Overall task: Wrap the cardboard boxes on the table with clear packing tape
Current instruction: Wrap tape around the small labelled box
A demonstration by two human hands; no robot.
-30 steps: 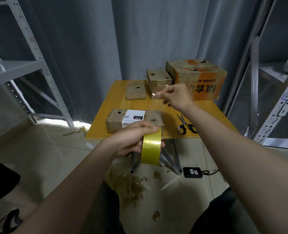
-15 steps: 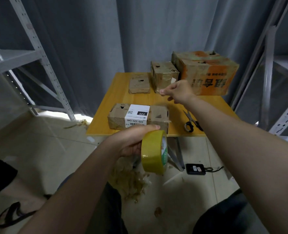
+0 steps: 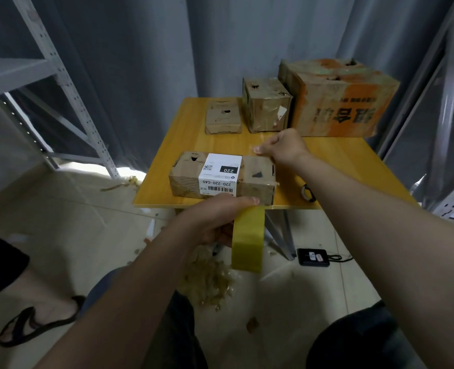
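A flat cardboard box [image 3: 188, 175] with a white label lies near the front edge of the yellow wooden table [image 3: 335, 166]. My left hand [image 3: 215, 219] grips a yellowish roll of packing tape [image 3: 248, 239], held below and in front of the table edge. My right hand [image 3: 281, 147] pinches the free end of the tape just behind the box's far right corner. The clear strip runs from the roll up over the box's right end. Three more boxes stand at the back: a small flat one [image 3: 223, 117], a taller one [image 3: 267, 107] and a large orange-printed one [image 3: 337, 98].
Scissors [image 3: 308, 193] lie on the table right of the box, mostly hidden by my right forearm. Metal shelving stands at left [image 3: 61, 83] and right [image 3: 449, 107]. Crumpled tape scraps [image 3: 207, 278] and a black device [image 3: 313, 257] lie on the floor. Another person's sandalled foot [image 3: 34, 323] is at lower left.
My right hand has come down and nearer with the tape end, from the back boxes to the far edge of the labelled box. The roll in my left hand stays low.
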